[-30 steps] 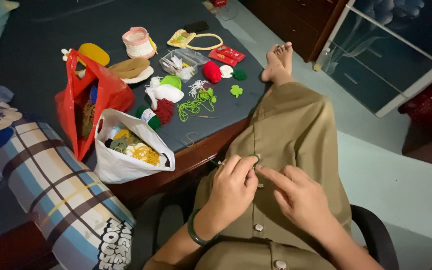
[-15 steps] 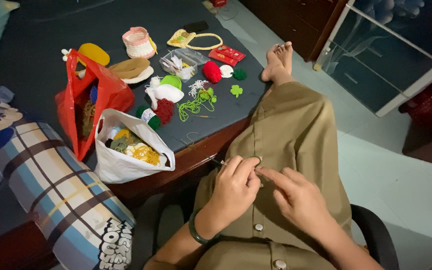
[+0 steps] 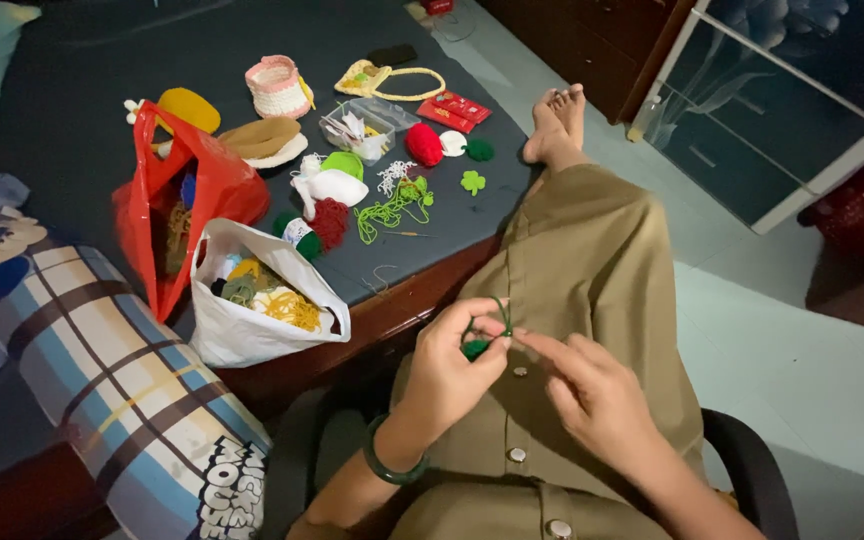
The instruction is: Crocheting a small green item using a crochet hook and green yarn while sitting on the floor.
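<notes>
My left hand [image 3: 450,368] is closed around a small dark green crochet piece [image 3: 475,348] with a loop of green yarn [image 3: 500,314] rising from it. My right hand [image 3: 592,392] sits just to its right, thumb and forefinger pinched together at the yarn's end near the left fingertips. Both hands hover over my lap, above a khaki buttoned garment [image 3: 582,290]. A dark green bangle [image 3: 388,468] circles my left wrist.
A dark-covered bed [image 3: 82,120] on the left holds a red plastic bag [image 3: 180,205], a white bag of yarn [image 3: 257,305], several crochet pieces, a clear box [image 3: 367,125] and loose green yarn [image 3: 392,205]. A plaid bolster [image 3: 117,385] lies near. My bare feet [image 3: 557,120] rest on the bed's edge.
My hands rose slightly from the garment, and the green yarn loop now shows between them. The bed items have not moved.
</notes>
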